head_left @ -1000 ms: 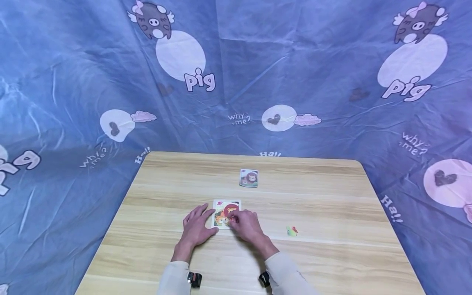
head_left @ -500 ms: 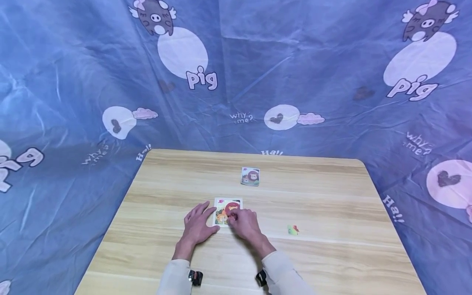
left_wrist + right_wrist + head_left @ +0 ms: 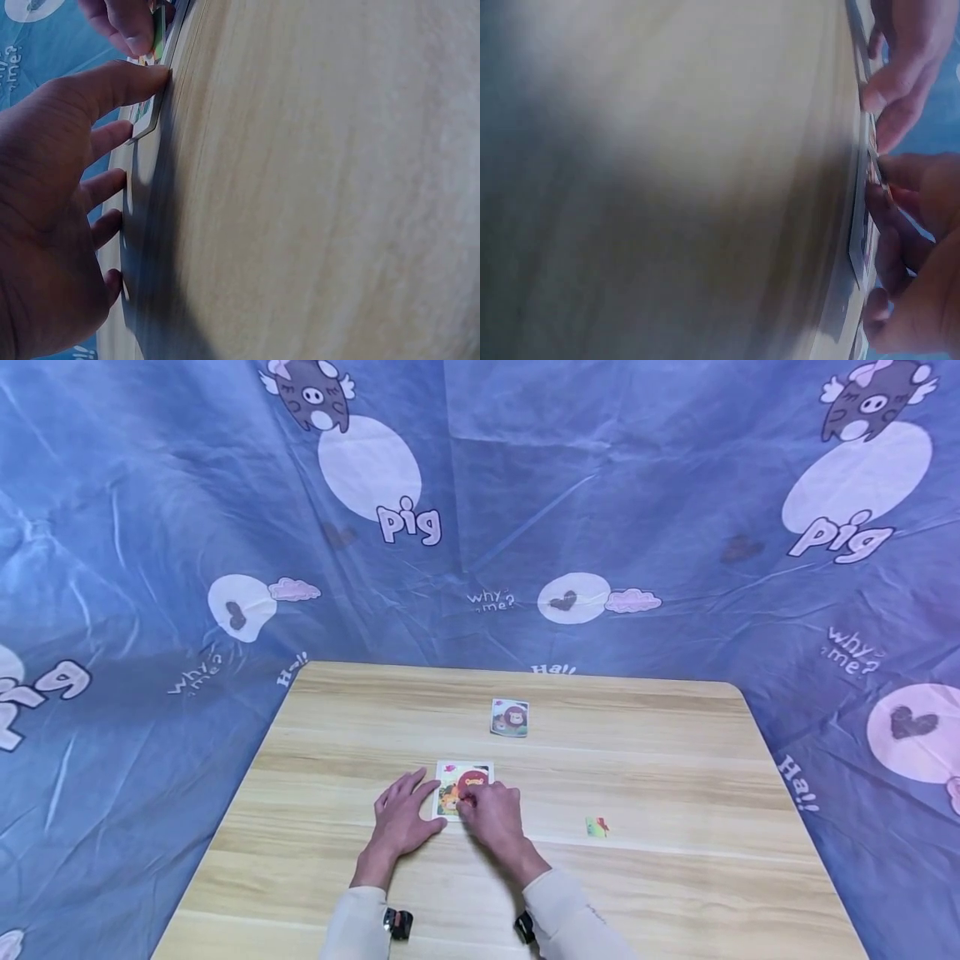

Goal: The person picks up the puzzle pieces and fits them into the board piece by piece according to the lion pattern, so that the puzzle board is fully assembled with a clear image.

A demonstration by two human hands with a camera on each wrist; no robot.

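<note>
A small white-bordered jigsaw puzzle tray (image 3: 465,764) with a lion picture lies on the table in the head view. My left hand (image 3: 402,818) is at its left side, fingers spread; in the left wrist view the thumb and index finger touch the tray's edge (image 3: 148,126). Over the tray's lower right part, my right hand (image 3: 495,818) pinches a thin puzzle piece (image 3: 878,169) between thumb and fingers, tilted above the picture in the right wrist view. The hand hides that part of the picture from the head view. A loose green and red puzzle piece (image 3: 597,827) lies to the right.
A small picture card (image 3: 510,717) with the same lion design lies farther back on the wooden table (image 3: 637,735). A blue cloth (image 3: 510,527) with pig prints hangs behind the table and along its sides.
My right hand has shifted slightly left over the tray, with the puzzle piece in its fingers. The left hand keeps its place beside the tray.
</note>
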